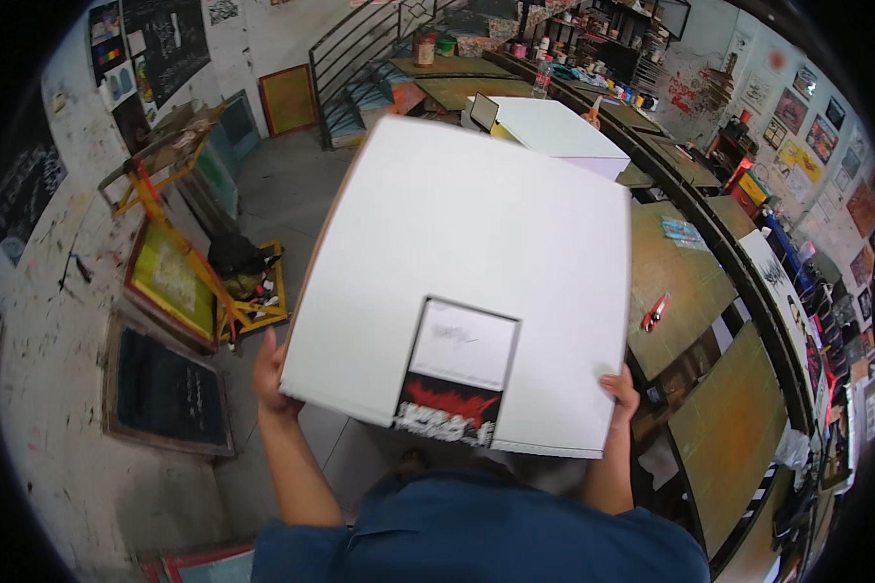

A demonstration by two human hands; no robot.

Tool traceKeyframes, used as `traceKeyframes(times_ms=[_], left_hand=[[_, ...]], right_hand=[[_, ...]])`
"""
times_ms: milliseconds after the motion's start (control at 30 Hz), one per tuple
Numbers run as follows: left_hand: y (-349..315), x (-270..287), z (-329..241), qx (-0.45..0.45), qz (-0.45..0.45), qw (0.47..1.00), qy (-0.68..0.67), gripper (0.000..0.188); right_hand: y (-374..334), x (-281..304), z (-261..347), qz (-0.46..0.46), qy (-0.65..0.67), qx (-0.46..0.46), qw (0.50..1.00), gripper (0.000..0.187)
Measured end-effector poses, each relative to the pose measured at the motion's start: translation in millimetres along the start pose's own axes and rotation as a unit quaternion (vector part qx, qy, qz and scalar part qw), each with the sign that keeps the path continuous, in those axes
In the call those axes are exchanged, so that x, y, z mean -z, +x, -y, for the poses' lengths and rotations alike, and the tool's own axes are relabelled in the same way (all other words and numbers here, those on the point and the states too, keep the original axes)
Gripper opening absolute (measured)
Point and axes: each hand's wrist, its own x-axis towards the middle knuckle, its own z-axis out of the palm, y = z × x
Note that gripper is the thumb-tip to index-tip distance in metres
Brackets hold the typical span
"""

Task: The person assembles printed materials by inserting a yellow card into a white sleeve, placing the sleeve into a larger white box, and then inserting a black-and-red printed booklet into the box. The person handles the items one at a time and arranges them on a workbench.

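Note:
A large white cardboard box [476, 223] is held up in front of my body, slightly tilted, its broad face turned up to me. Near its lower edge sits a printed label [461, 369] with a white upper part and a red and black lower part. My left hand [270, 374] grips the box at its lower left corner, most of the fingers hidden behind it. At the lower right side my right hand [622, 391] holds it, fingertips curled over the edge. The underside of the box is out of sight.
Along the right runs a row of worktables [719, 437], with red-handled scissors [656, 312] and a blue packet [682, 230] on them. Another white box [554, 126] stands farther back. Framed screens [170, 282] and a yellow metal frame [170, 219] lean at the left wall.

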Motion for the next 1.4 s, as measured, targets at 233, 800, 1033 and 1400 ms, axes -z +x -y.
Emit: traceKeyframes(times_ms=[233, 800, 1033, 1400], left_hand=[[296.7, -65.4, 55.2, 0.111, 0.092, 0.976, 0.163, 0.060], [693.6, 29.0, 192.5, -0.330, 0.369, 0.422, 0.760, 0.088], [772.0, -4.9, 206.2, -0.413, 0.447, 0.397, 0.686, 0.079], [761.9, -60.8, 195.8, -0.337, 0.442, 0.538, 0.634, 0.054]], right_hand=[[91.7, 12.9, 26.5, -0.173, 0.132, 0.139, 0.966, 0.048], [316.9, 60.6, 0.5, -0.591, -0.189, 0.394, 0.678, 0.041], [357.6, -12.0, 3.9, -0.437, 0.089, 0.375, 0.813, 0.039], [447.7, -136.7, 35.3, -0.479, 0.016, 0.357, 0.802, 0.033]])
